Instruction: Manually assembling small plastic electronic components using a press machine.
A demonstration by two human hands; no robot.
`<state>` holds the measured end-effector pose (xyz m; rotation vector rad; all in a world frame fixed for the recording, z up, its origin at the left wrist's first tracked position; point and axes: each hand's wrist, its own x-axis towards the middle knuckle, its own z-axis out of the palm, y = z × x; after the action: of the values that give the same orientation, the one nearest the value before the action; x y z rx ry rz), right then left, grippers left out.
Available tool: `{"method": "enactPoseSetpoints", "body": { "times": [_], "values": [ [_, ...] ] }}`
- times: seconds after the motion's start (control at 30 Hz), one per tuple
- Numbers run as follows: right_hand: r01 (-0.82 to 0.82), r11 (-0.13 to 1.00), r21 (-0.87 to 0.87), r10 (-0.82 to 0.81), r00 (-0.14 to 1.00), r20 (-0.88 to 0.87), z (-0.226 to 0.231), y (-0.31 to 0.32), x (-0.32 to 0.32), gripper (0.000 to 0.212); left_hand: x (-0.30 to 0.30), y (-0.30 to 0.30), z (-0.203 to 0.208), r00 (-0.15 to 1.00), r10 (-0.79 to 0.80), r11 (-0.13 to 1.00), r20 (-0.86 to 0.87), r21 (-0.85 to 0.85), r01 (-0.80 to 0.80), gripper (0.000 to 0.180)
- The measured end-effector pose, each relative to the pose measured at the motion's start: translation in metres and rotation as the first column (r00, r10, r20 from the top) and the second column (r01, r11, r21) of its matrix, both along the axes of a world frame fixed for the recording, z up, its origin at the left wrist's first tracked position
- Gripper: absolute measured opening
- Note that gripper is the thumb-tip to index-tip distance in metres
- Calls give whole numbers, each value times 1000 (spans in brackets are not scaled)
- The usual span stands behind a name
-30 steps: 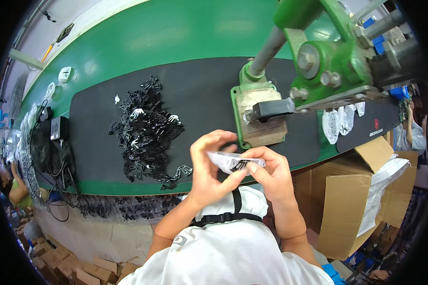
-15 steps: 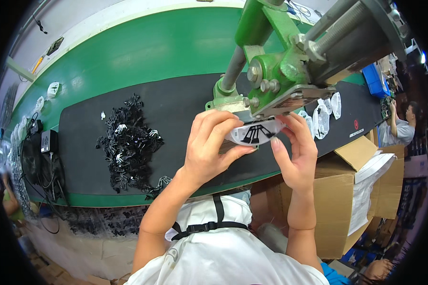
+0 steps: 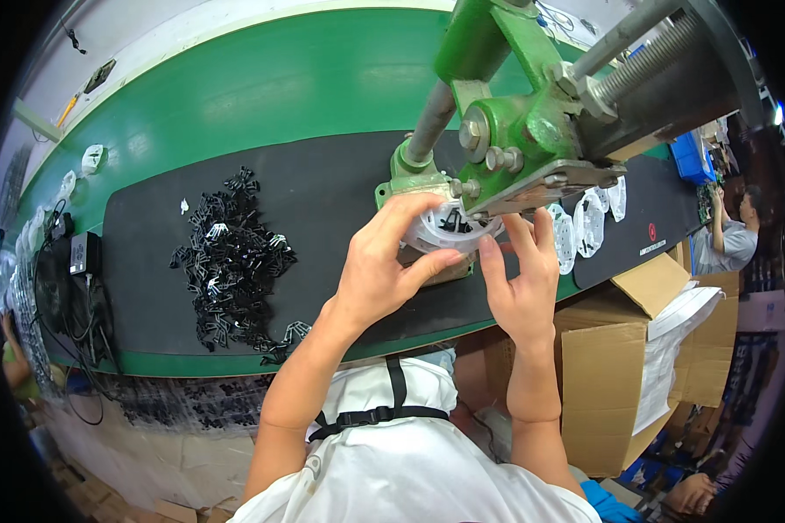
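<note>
"What carries everything?"
"My bench (image 3: pixel 323 65): one, green-topped. Laid along it, one black mat (image 3: pixel 340 179)."
"On the mat?"
"Before me, one heap of small black parts (image 3: pixel 227 275); one white scrap (image 3: pixel 183 206) beside it; one green press (image 3: pixel 532 122), right of the heap."
"Elsewhere?"
"To my left, pale shells (image 3: pixel 92 159) on bare green; one black adapter (image 3: pixel 84 254), cabled, beyond the mat's edge."
</note>
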<state>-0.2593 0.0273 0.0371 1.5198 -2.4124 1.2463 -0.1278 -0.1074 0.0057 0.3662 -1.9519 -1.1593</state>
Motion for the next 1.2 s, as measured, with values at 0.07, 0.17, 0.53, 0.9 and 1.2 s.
{"method": "enactPoseSetpoints", "body": {
  "times": [0.07,0.17,0.53,0.9,1.2],
  "values": [
    [-28,999,-18,28,1000,-3,-2,4,-4,40,-2,1,-2,999,-37,999,-23,-35,37,54],
    [-1,998,-55,2,1000,11,2,7,-4,46,-5,7,-6,997,-2,1000,-84,-1,2,52],
    [-248,699,-671,324,946,-12,133,-24,-73,43,-11,7,-14,983,-86,940,-162,313,134,46],
    [230,824,-517,197,740,643,15,62,-91,20,-4,11,-25,991,-8,912,-132,405,61,48],
    [264,854,-448,336,376,863,1,188,-68,73,-3,12,-15,989,-23,909,-147,410,82,47]
  ]
}}
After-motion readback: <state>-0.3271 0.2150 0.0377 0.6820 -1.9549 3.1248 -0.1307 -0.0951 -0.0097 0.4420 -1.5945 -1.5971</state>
